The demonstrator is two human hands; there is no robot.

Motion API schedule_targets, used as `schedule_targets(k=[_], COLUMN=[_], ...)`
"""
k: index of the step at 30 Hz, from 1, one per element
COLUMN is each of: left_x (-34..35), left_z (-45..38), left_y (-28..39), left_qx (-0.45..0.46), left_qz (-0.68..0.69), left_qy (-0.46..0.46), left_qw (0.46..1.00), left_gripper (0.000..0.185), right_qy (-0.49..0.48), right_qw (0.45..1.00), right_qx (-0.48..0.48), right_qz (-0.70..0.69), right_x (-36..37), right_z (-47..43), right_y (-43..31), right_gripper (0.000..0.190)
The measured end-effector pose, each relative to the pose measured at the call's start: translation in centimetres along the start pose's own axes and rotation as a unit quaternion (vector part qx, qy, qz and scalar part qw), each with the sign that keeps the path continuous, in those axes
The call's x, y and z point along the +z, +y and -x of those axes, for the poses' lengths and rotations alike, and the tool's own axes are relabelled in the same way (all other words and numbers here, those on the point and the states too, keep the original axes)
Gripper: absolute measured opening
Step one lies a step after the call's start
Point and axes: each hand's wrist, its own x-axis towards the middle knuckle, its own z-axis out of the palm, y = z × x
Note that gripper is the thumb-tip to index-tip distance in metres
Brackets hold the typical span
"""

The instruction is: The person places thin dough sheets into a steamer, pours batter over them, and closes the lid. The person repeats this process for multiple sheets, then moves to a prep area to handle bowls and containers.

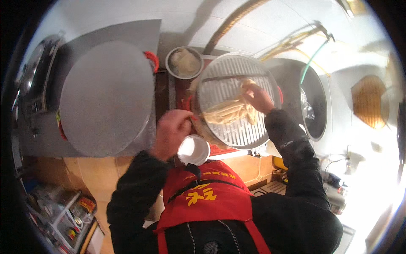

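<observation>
A round slotted metal steamer tray (222, 68) is in front of me. A crumpled cream-coloured cloth (226, 111) lies across its middle. My right hand (259, 99) is over the tray, its fingers pinching a bunched piece of the same pale material. To the left of the tray's front edge is my left hand (176, 128), blurred, with curled fingers. Whether it holds anything cannot be made out. Just below that hand is a white round tub (194, 150), close to my red apron (206, 193).
A large round grey lid (106, 98) with red handles takes up the left side. Behind the tray stands a metal bowl (184, 62) with pale stuff inside. At right is a deep round vessel (314, 104) below a green hose (312, 62). A corrugated pipe (233, 25) runs up the wall.
</observation>
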Motion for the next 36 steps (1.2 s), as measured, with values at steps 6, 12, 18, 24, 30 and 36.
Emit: schedule_targets(k=[6,12,18,24,30,36], left_x=[13.9,16.6,11.7,5.2,0.1,-5.5], left_z=[-4.3,-6.2,-7.6,-9.7,-10.7,-8.8], left_y=[3.1,2.9,6.3,13.0,16.1,18.3], left_qx=[-0.024,-0.207,-0.118,0.002,-0.143,-0.066], left_qz=[-0.302,-0.323,-0.359,-0.436,-0.43,-0.356], left_qy=[-0.088,-0.166,-0.039,0.107,0.137,0.141], left_qw=[0.949,0.909,0.925,0.893,0.881,0.922], left_gripper=[0.044,0.028,0.01,0.006,0.014,0.012], right_qy=[0.066,0.025,0.197,0.274,0.324,0.212], right_qw=[0.987,0.996,0.972,0.932,0.909,0.96], right_qx=[0.018,0.01,-0.129,-0.223,-0.243,-0.129], right_qz=[0.146,0.083,0.018,0.083,0.096,-0.126], right_x=[0.9,1.7,-9.9,-20.7,-26.7,-27.2], right_z=[9.6,9.6,10.0,10.6,12.3,14.4], right_y=[5.2,9.8,12.3,9.5,6.9,7.5], right_gripper=[0.05,0.022,0.022,0.02,0.011,0.021])
